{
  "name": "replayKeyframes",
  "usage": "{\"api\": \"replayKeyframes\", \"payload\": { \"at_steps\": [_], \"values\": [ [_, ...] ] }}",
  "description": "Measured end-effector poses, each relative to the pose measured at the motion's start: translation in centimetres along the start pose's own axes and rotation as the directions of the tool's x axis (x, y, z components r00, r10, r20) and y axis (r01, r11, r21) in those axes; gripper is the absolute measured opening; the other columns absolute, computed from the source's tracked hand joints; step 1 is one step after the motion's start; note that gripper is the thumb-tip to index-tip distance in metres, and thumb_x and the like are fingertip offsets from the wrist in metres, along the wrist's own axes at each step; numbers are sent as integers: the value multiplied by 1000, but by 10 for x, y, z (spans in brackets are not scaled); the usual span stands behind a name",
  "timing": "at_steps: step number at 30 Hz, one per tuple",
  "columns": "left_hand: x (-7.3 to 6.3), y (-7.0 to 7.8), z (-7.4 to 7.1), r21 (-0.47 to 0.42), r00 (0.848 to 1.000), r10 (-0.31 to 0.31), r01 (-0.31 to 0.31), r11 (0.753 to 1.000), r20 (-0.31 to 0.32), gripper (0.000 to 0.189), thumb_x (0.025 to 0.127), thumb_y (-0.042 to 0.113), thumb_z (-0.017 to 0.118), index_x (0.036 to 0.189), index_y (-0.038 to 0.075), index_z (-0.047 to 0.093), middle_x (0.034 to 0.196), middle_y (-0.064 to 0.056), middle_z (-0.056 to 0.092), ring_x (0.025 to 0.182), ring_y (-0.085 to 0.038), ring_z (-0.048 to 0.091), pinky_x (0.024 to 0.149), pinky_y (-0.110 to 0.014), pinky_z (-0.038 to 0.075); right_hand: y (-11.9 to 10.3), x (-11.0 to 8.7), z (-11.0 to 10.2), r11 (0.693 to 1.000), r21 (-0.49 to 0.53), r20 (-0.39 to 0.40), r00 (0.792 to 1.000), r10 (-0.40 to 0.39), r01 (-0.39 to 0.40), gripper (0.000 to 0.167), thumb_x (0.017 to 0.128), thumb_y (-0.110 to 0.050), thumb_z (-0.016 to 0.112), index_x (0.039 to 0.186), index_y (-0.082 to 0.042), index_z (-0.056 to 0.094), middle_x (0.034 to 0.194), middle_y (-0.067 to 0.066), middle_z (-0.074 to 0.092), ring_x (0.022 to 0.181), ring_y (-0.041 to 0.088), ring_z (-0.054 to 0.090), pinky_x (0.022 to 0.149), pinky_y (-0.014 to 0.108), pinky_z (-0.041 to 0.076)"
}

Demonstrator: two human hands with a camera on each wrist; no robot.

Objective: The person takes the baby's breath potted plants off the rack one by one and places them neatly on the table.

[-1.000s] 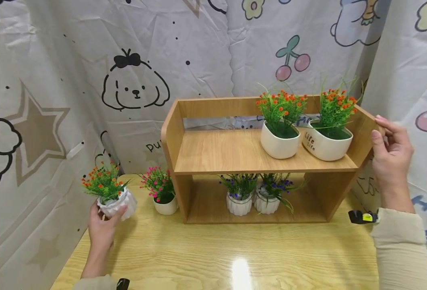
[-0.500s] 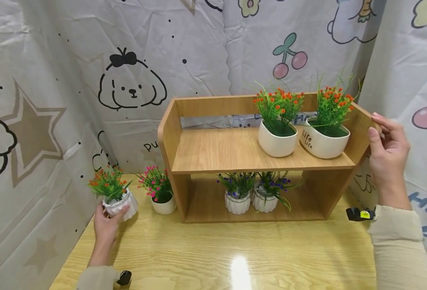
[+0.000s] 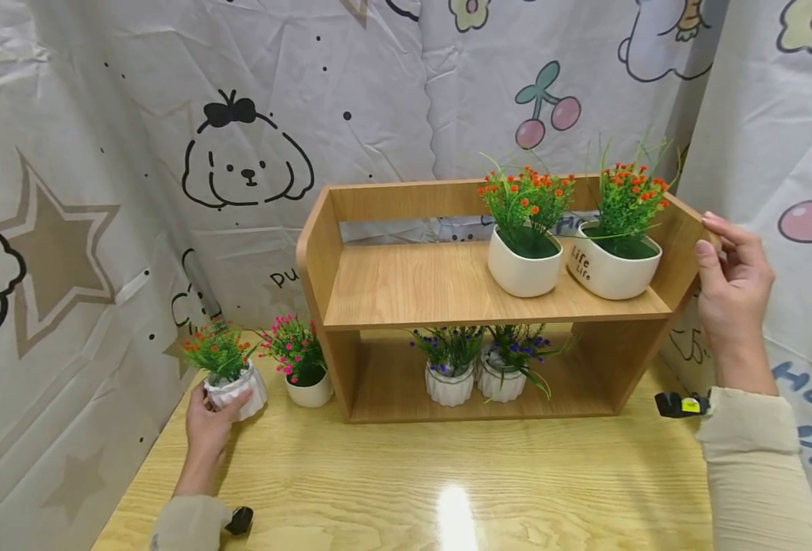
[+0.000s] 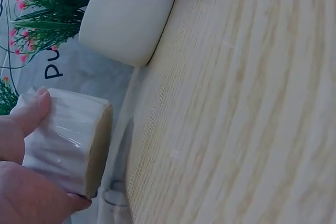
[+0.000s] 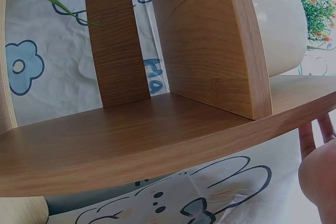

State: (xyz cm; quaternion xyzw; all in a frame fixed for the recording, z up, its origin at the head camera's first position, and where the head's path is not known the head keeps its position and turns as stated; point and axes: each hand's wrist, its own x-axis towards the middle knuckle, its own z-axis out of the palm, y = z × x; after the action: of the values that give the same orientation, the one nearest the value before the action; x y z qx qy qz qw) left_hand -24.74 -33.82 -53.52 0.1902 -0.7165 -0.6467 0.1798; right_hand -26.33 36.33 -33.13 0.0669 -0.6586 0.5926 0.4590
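My left hand (image 3: 207, 428) grips a white ribbed flowerpot (image 3: 249, 389) with orange flowers at the table's left end. In the left wrist view, the pot's brown base (image 4: 100, 150) shows, raised off the wood. Beside it stands a cream pot (image 3: 309, 390) with pink flowers, left of a two-tier wooden shelf (image 3: 406, 283). My right hand (image 3: 736, 298) pinches the shelf's right side panel near its top front edge. On the upper tier are two cream pots with orange flowers, a plain one (image 3: 524, 268) and one lettered "Life" (image 3: 615, 272).
Two white ribbed pots, a left one (image 3: 451, 385) and a right one (image 3: 502, 381), with purple flowers stand on the lower tier. A printed curtain (image 3: 378, 107) hangs behind the light wood table (image 3: 350, 482) and along both sides.
My left hand has carried the potted orange flowers rightward and slightly down, closer to the pink-flowered pot. My right hand stays on the shelf's side panel. The head view has shifted slightly.
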Motion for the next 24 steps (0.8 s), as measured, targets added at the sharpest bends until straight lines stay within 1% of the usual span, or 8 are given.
{"api": "replayKeyframes", "payload": {
  "at_steps": [4, 7, 10, 14, 17, 20, 21, 24],
  "values": [
    [3, -2, 4, 15, 1000, 5, -5, 1000, 10, 89, 86, 9, 85, 158, 3, 33, 141, -9, 47, 111, -5, 51, 80, -4, 49, 0, 0, 0, 1000, 25, 0, 1000, 2, -2, 33, 101, -4, 62, 134, -2, 65, 139, 2, 64, 119, 13, 59, 97, 20, 44],
    [4, -3, 6, 33, 1000, -13, 13, 999, 25, 90, 88, 8, 83, 160, 3, 30, 150, -14, 42, 128, -18, 49, 83, -3, 46, -1, 0, 0, 1000, 27, 0, 1000, 0, 0, 33, 101, -3, 62, 134, -2, 65, 139, 2, 65, 119, 13, 59, 97, 20, 44],
    [5, -4, 6, 34, 999, -31, 29, 999, 36, 91, 89, 6, 82, 161, 3, 26, 156, -18, 37, 142, -31, 42, 85, -3, 45, -2, 0, 1, 999, 48, 9, 1000, -5, 4, 32, 101, -3, 62, 133, -1, 65, 138, 3, 65, 118, 13, 59, 97, 19, 44],
    [8, -4, 7, 36, 998, -28, 26, 999, 54, 92, 90, 5, 80, 161, 2, 23, 159, -22, 35, 147, -37, 38, 89, -4, 45, -2, 0, 2, 998, 70, 18, 1000, -4, 3, 33, 101, -3, 63, 133, -1, 65, 138, 3, 65, 118, 13, 59, 97, 19, 44],
    [10, -3, 7, 55, 996, -43, 39, 998, 81, 94, 91, 6, 79, 163, 3, 19, 163, -22, 33, 149, -36, 36, 103, -12, 47, -1, 0, 1, 998, 62, 11, 1000, 1, -2, 32, 101, -2, 63, 133, -2, 65, 138, 2, 65, 116, 12, 59, 95, 19, 44],
    [11, -2, 8, 84, 992, -54, 45, 995, 115, 95, 91, 5, 78, 163, 3, 17, 165, -23, 29, 151, -37, 33, 119, -33, 41, -1, -1, 0, 999, 39, 10, 1000, 0, -1, 32, 101, -3, 62, 133, -2, 65, 138, 2, 65, 116, 12, 59, 94, 19, 44],
    [11, -1, 8, 97, 991, -54, 42, 994, 126, 95, 91, 5, 78, 163, 2, 16, 165, -24, 28, 151, -38, 32, 122, -40, 38, -1, 0, -1, 998, 61, 9, 1000, -2, 1, 32, 101, -2, 63, 133, -1, 65, 137, 2, 65, 116, 12, 59, 95, 19, 44],
    [12, 1, 8, 125, 987, -48, 29, 992, 152, 93, 92, 5, 78, 161, -1, 16, 164, -27, 27, 150, -40, 32, 121, -45, 39, -1, 0, -1, 999, 52, 8, 1000, -8, 8, 32, 101, -2, 62, 133, -1, 65, 138, 2, 66, 117, 12, 59, 95, 19, 44]
  ]
}}
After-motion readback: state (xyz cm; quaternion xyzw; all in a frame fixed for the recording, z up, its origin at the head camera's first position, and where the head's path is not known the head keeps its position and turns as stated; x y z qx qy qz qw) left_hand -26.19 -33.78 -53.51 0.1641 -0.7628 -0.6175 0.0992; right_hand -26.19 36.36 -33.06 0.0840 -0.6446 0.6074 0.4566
